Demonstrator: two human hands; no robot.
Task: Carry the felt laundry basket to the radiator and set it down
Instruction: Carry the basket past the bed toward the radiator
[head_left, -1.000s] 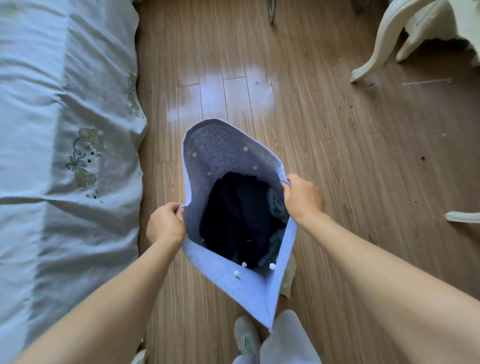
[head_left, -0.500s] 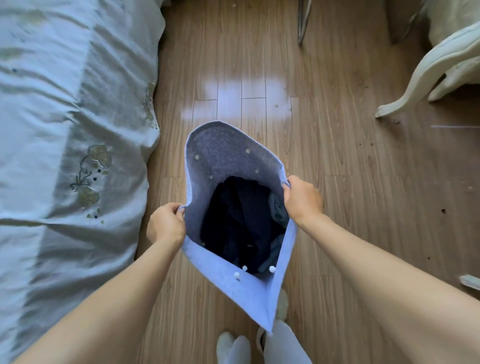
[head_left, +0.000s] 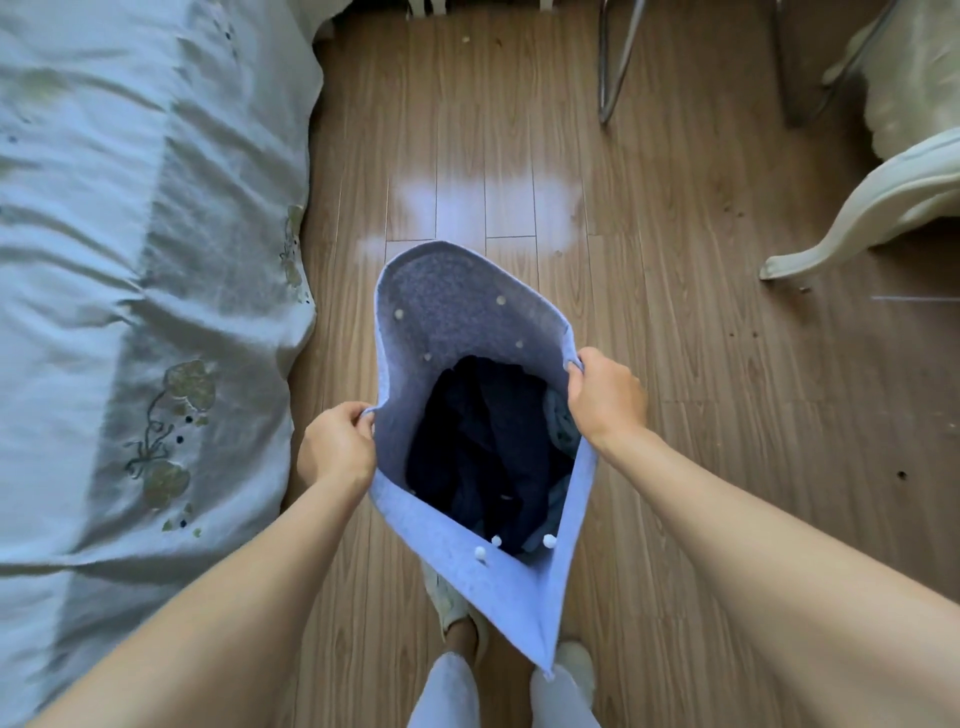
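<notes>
The felt laundry basket (head_left: 447, 317), light blue-grey with small white studs, hangs in front of me above the wooden floor. Dark clothes (head_left: 483, 447) fill its bottom. My left hand (head_left: 337, 447) grips the left rim. My right hand (head_left: 605, 400) grips the right rim. The basket's mouth is pulled into a long pointed shape between them. At the top edge of the view, white bars (head_left: 431, 8) show behind the bed's corner; I cannot tell whether they are the radiator.
A bed with a pale embroidered cover (head_left: 135, 312) runs along the left. A cream curved furniture leg (head_left: 857, 223) stands at the right. Chrome chair legs (head_left: 615, 67) are ahead right. The wooden floor (head_left: 467, 119) runs forward between them. My feet (head_left: 571, 670) are below the basket.
I have walked forward along the bed with the basket held the same way. The chrome legs and the far end of the bed have come into view; the cream leg has shifted right and down.
</notes>
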